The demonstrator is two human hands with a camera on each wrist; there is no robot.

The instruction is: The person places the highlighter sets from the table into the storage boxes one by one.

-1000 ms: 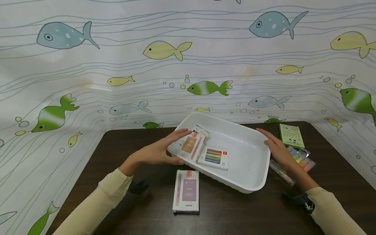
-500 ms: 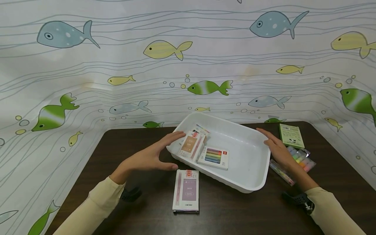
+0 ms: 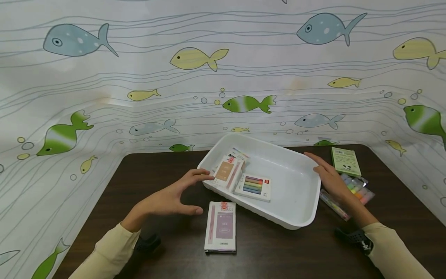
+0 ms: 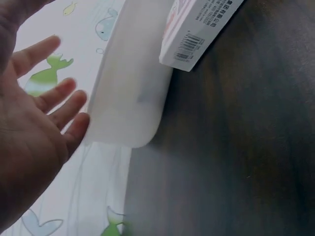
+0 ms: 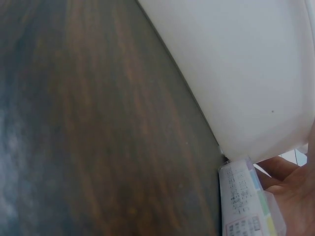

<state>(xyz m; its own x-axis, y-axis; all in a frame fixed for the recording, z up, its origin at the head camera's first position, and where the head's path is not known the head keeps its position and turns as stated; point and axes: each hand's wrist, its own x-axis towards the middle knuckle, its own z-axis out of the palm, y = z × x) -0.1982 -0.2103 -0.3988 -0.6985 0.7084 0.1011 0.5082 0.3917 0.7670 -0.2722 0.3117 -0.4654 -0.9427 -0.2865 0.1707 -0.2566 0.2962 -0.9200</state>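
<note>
A white plastic tray (image 3: 290, 193) sits at an angle on the dark table. Inside its left end lie a box with a brown panel (image 3: 224, 171), a box with rainbow stripes (image 3: 253, 187) and a partly covered white pack (image 3: 240, 154). My left hand (image 3: 170, 197), fingers spread and thumb apart, hovers by the tray's left front corner, holding nothing. To the right of that thumb, a white box with a purple panel (image 3: 221, 228) lies on the table. My right hand (image 3: 332, 180) grips the tray's right end, thumb at the rim; its fingers are partly hidden.
Beside my right hand lie a green booklet-like pack (image 3: 346, 161), a clear pack of highlighters (image 3: 359, 188) and a slim clear pack (image 3: 334, 205). A fish-patterned sheet (image 3: 195, 85) stands behind the table (image 3: 160, 170) and along its sides.
My left hand has drawn away from the tray's left corner, moving left and toward me. My right hand, the tray and the boxes have stayed in place.
</note>
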